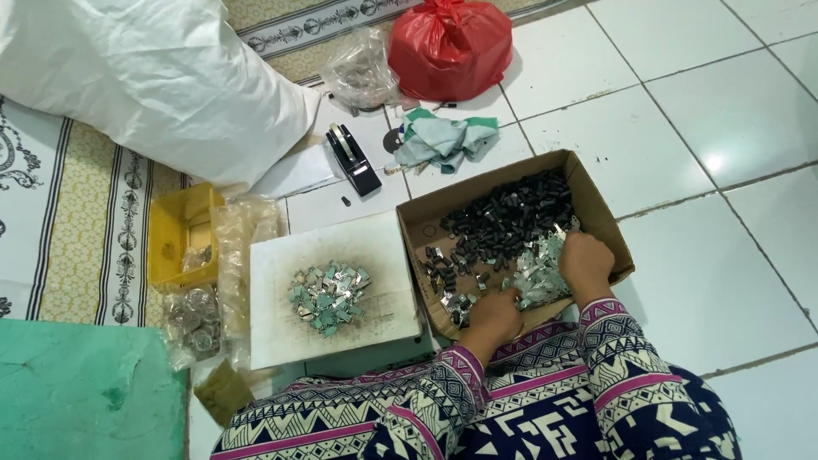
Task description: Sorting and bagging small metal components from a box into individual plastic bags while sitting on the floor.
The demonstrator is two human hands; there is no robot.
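Left hand (494, 317) and right hand (586, 266), fingers curled, buried in silver clips (532, 277) inside cardboard box (596, 200).

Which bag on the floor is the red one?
The red plastic bag, knotted at its top, lies at the far edge. Beside it lies a clear bag, and the big sack is white.

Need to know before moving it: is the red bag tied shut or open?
Shut. The red bag sits on the floor with its top bunched into a knot; nothing inside shows.

Matt cardboard box (601, 198), shiny metal pieces (331, 295), glossy floor tiles (733, 102)
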